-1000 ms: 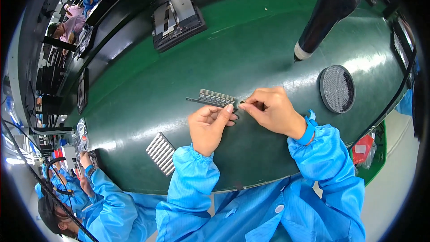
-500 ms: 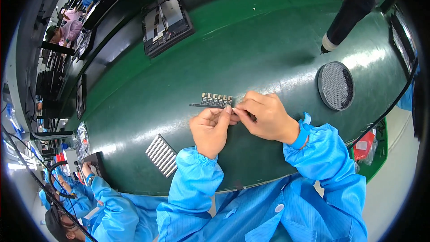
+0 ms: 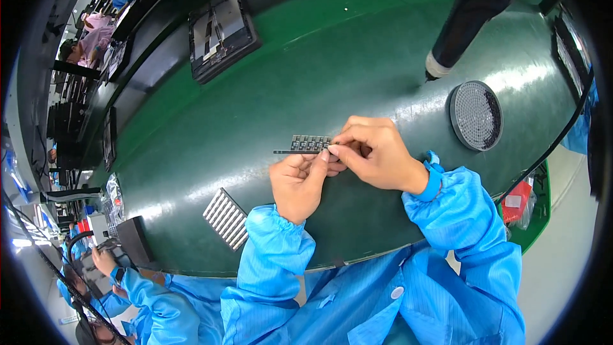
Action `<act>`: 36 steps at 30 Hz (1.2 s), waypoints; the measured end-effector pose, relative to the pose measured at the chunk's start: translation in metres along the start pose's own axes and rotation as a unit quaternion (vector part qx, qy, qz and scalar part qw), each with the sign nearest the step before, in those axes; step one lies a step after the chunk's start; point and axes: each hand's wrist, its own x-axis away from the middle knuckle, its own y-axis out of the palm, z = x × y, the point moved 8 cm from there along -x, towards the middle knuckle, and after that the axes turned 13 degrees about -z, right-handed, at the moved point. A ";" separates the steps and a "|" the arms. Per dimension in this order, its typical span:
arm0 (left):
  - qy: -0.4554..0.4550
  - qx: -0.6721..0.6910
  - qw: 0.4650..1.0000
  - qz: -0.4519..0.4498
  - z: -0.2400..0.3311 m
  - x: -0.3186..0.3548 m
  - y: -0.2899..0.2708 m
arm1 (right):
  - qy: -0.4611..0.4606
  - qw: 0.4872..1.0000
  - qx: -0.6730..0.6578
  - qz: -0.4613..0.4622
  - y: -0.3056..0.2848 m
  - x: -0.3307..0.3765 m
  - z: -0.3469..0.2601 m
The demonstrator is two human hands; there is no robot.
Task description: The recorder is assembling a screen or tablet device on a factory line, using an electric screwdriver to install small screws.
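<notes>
Two hands work at the middle of a broad green mat (image 3: 357, 70), which covers the bench and is the largest surface in view. Against the earlier views, the whole scene sits lower and more central, and the black tool hanging at far right (image 3: 469, 9) appears further right; this reads as a head movement rather than a move of the bench items. The hands themselves hold nearly the same pose as half a second ago, so the work on the strip appears to be in the same step, with no part set down.

A black tray (image 3: 220, 32) lies far left on the mat and holds flat dark and pale pieces; their kind cannot be told. A round black dish (image 3: 476, 115) sits at the right; its floor shows a fine dotted grid, and whether it holds loose parts cannot be told. A ribbed grey block (image 3: 227, 218) lies near left, well apart from the hands.

The left hand (image 3: 300, 182) pinches the near end of a small dark component strip (image 3: 306, 144), thumb and fingers closed narrow on it. The right hand (image 3: 377, 153) closes its fingertips on the right end of the same strip, just beside the left thumb. The strip is held above the mat centre, extending left from the fingers. A co-worker's blue sleeve (image 3: 147, 294) shows at the near left.
</notes>
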 end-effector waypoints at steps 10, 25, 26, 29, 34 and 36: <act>-0.039 0.000 0.999 -0.003 -0.001 0.000 0.001 | 0.037 0.999 0.013 0.020 -0.010 0.002 0.003; -0.060 0.006 0.997 0.045 -0.005 0.001 0.002 | -0.001 0.999 0.029 0.041 -0.010 0.005 0.001; -0.059 0.006 0.997 0.045 -0.005 0.001 0.002 | -0.002 0.999 0.029 0.041 -0.013 0.005 0.003; -0.049 -0.005 0.998 0.025 -0.004 0.000 0.003 | 0.011 0.998 0.052 0.031 -0.015 0.004 0.006; -0.028 -0.054 0.996 -0.059 -0.005 -0.003 0.014 | 0.035 0.995 -0.092 -0.006 -0.006 0.002 0.015; -0.033 -0.033 0.998 -0.049 -0.002 -0.003 0.011 | 0.044 0.994 -0.099 -0.017 -0.004 0.002 0.015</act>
